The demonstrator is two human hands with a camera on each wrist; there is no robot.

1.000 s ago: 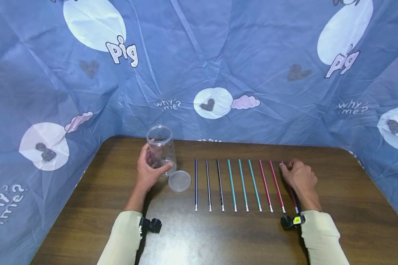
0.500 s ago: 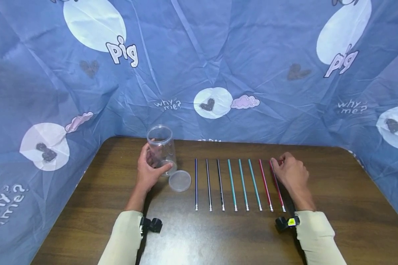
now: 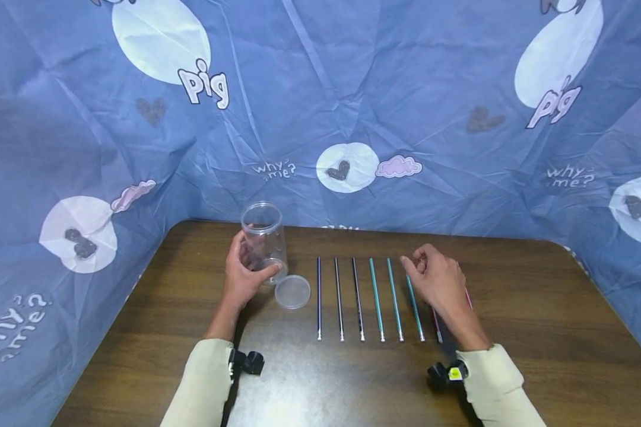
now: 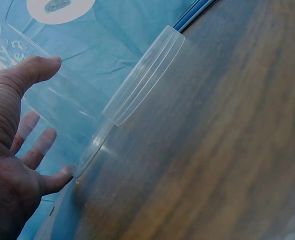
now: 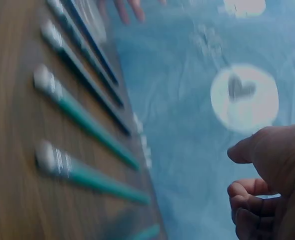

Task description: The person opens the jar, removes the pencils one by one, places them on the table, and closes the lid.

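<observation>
My left hand (image 3: pixel 242 279) holds the lower part of a clear plastic jar (image 3: pixel 264 240), thumb in front and fingers behind. The jar stands upright and lidless. Beside its base lies a round clear lid (image 3: pixel 292 292). My right hand (image 3: pixel 435 281) hovers over the right part of a row of pencils, its fingers loosely curled with nothing seen in them. A teal pencil (image 3: pixel 413 308) is nearest its thumb. Beneath the hand and forearm, a red pencil (image 3: pixel 437 329) is partly covered. Another red pencil (image 3: pixel 468 298) peeks out to the right. Right wrist view: the thumb stands apart from the curled fingers.
Left in the row lie a blue pencil (image 3: pixel 319 299), two dark pencils (image 3: pixel 339 299) and more teal pencils (image 3: pixel 376 299), eraser ends toward me. The brown wooden table (image 3: pixel 320 379) meets a blue printed cloth (image 3: pixel 427 130) at its back edge.
My right hand has moved left along the row, from the rightmost red pencil to above the teal and red ones. The left hand stays on the jar. The pencils have not visibly moved.
</observation>
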